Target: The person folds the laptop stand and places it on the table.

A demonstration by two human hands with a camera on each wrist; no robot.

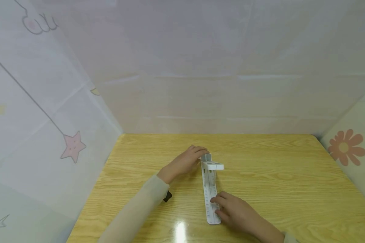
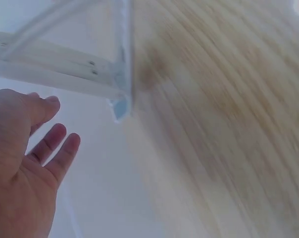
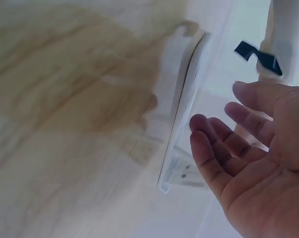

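Note:
A white plastic stand (image 1: 211, 199) lies lengthwise on the wooden table, its long flat base lined with small notches along both edges. A raised arm with a short crosspiece (image 1: 215, 166) rises from its far half, and a grey tab (image 1: 205, 157) sits at the far end. My left hand (image 1: 187, 160) reaches to that far end, fingertips close over the tab; in the left wrist view its fingers are relaxed and apart from the white frame (image 2: 55, 67). Near the close end, my right hand (image 1: 235, 209) has loosely bent fingers beside the base (image 3: 184, 109), gripping nothing.
The yellow wood-grain table (image 1: 276, 175) runs back to a pale curtain (image 1: 182, 84). Printed pale sheets stand at both sides, with a pink star (image 1: 73, 146) on the left and an orange flower (image 1: 346, 147) on the right. A dark wrist fitting (image 1: 168, 196) shows under the left sleeve.

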